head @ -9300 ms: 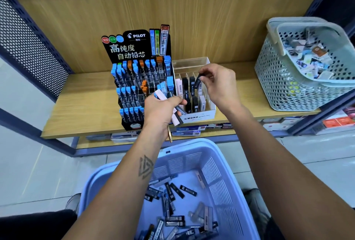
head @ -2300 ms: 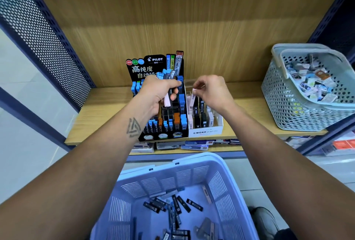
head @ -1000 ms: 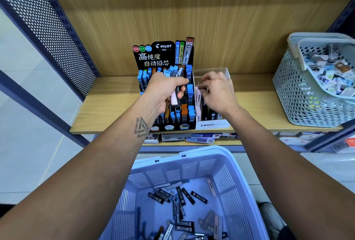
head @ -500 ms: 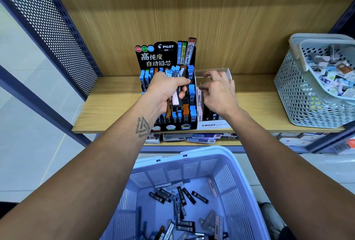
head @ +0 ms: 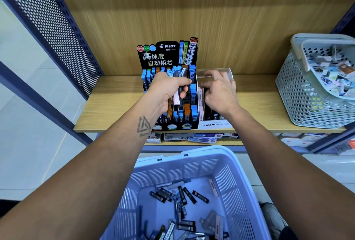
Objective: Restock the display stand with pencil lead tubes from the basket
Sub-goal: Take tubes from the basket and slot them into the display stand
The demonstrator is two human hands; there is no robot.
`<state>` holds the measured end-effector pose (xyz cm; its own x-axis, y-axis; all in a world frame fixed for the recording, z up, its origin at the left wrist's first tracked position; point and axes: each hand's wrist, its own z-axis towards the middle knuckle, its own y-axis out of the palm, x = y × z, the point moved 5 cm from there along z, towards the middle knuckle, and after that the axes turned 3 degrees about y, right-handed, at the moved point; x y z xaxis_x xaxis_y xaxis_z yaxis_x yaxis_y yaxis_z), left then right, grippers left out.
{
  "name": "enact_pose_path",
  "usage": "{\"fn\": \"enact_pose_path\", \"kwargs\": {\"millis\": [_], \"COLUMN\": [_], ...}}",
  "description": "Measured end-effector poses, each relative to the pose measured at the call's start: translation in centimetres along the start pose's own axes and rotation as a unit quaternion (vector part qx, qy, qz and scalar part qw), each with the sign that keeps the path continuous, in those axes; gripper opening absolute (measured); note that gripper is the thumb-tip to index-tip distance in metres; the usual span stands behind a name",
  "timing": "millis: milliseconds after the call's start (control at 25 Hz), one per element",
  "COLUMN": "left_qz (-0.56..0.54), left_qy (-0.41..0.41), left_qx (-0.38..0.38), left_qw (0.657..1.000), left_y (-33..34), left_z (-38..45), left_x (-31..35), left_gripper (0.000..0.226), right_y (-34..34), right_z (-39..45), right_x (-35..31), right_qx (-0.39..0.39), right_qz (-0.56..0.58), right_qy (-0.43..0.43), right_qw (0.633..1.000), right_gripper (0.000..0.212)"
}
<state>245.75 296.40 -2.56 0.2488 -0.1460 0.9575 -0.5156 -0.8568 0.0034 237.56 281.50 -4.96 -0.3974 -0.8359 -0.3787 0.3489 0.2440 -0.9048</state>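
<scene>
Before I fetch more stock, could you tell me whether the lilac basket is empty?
Not empty: loose lead tubes lie across the lilac basket floor.

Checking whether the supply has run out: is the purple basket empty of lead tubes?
No, many loose lead tubes lie scattered on the floor of the purple basket.

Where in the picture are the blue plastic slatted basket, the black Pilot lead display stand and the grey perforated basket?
blue plastic slatted basket (head: 194, 170), head view, far slatted wall.
black Pilot lead display stand (head: 159, 57), head view, printed header card.
grey perforated basket (head: 299, 93), head view, perforated side wall.
</scene>
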Motion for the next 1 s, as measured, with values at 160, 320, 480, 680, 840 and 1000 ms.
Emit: {"fn": "enact_pose_path", "kwargs": {"millis": [160, 320, 480, 680, 840, 1000], "left_qz": [-0.008, -0.052, -0.062, -0.055, -0.054, -0.057], "left_qy": [-0.009, -0.042, -0.06, -0.03, -0.029, -0.061], "left_qx": [-0.001, 0.026, 0.101, 0.139, 0.172, 0.19], "left_qw": [1.0, 0.997, 0.991, 0.988, 0.983, 0.978], "left_y": [0.3, 0.0, -1.4, -1.8, -2.0, -2.3], "left_z": [-0.4, -0.7, -0.8, -0.7, -0.3, 0.2], "left_x": [-0.5, -1.7, -2.6, -2.8, -3.0, -3.6], "left_gripper": [0.015, 0.021, 0.027, 0.029, 0.02, 0.026], "right_y": [-1.0, -1.4, -0.8, -0.5, -0.8, -1.3], "right_z": [-0.2, -1.8, -4.8, -5.8, -5.4, -5.3], "right_x": [-0.3, -2.7, -5.6, -6.4, -7.3, -8.3], "right_qx": [0.051, -0.078, -0.232, -0.238, -0.204, -0.15], "right_qz": [0.066, 0.389, 0.454, 0.481, 0.349, 0.173], "right_qy": [0.005, 0.053, 0.045, 0.084, 0.022, -0.123], "right_qw": [0.996, 0.916, 0.859, 0.839, 0.914, 0.966], "right_gripper": [0.038, 0.009, 0.029, 0.032, 0.018, 0.017]}}
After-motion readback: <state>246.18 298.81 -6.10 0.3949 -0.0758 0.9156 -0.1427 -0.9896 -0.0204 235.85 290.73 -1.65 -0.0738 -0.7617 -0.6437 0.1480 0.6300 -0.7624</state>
